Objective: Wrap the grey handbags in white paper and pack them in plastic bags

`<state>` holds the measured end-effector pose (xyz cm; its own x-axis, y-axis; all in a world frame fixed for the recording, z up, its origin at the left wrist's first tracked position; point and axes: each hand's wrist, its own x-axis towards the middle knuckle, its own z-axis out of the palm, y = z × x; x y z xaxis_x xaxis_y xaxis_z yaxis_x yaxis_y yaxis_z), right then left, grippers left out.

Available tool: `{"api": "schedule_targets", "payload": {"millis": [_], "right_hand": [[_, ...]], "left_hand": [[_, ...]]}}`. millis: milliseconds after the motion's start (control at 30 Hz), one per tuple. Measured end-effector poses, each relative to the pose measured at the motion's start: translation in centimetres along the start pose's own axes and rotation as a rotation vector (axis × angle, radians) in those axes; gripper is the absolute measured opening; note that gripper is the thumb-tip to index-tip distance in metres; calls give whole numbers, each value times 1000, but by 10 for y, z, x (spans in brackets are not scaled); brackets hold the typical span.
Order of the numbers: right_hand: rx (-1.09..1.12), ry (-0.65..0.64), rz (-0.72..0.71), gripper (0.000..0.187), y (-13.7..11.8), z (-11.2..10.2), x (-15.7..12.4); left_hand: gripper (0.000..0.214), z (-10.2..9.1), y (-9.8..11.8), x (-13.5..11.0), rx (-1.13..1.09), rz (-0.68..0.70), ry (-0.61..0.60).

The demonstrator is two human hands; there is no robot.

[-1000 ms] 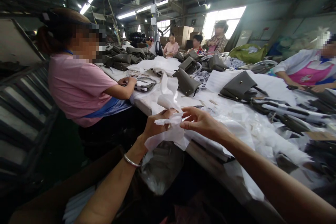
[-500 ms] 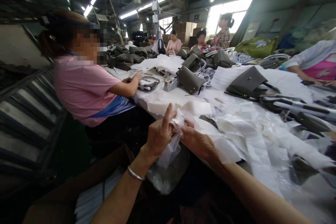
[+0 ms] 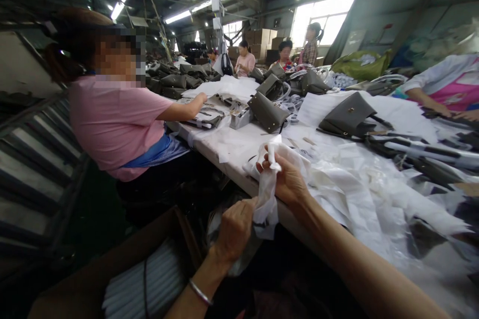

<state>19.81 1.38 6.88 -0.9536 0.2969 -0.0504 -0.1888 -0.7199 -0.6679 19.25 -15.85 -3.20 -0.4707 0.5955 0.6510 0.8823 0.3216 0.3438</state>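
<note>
A thin, translucent white plastic sheet, perhaps a bag, hangs between my hands at the table's front edge. My right hand grips its bunched upper part, fingers curled around the white material. Lower and to the left, my left hand is closed at the side of the same plastic, its fingertips pinching the edge. More crumpled white wrapping lies on the table to the right of my right hand. A grey handbag rests on its side beyond my hands.
At the left, a co-worker in a pink shirt works at the table. A cardboard box with bundled white rolls stands below left. Another grey handbag lies right, near a person in pink and white.
My left hand has moved down, and my right hand has lifted the plastic slightly up and right. The plastic now hangs stretched between them. The co-worker's hand has reached farther across the table.
</note>
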Motion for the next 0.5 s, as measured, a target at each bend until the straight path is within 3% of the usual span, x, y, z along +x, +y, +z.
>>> {"api": "schedule_targets", "payload": {"millis": [100, 200, 267, 333, 400, 433, 500], "right_hand": [[-42, -191, -29, 17, -16, -9, 4], [-190, -333, 30, 20, -28, -21, 2], [-301, -414, 102, 30, -32, -25, -1], [-428, -500, 178, 37, -32, -25, -5], [-692, -587, 177, 46, -32, -20, -7], [-900, -629, 124, 51, -31, -17, -6], [-1296, -671, -49, 55, -31, -13, -3]], "left_hand": [[33, 5, 9, -12, -250, -10, -115], [23, -6, 6, -9, -497, -154, -233], [26, -18, -1, 1, -532, -247, -168], [46, -31, -8, 17, -423, -226, 25], [75, -42, -9, 37, -207, -98, 192], [83, -46, -8, 47, -90, -12, 214], [88, -51, -4, 66, 86, 169, 146]]}}
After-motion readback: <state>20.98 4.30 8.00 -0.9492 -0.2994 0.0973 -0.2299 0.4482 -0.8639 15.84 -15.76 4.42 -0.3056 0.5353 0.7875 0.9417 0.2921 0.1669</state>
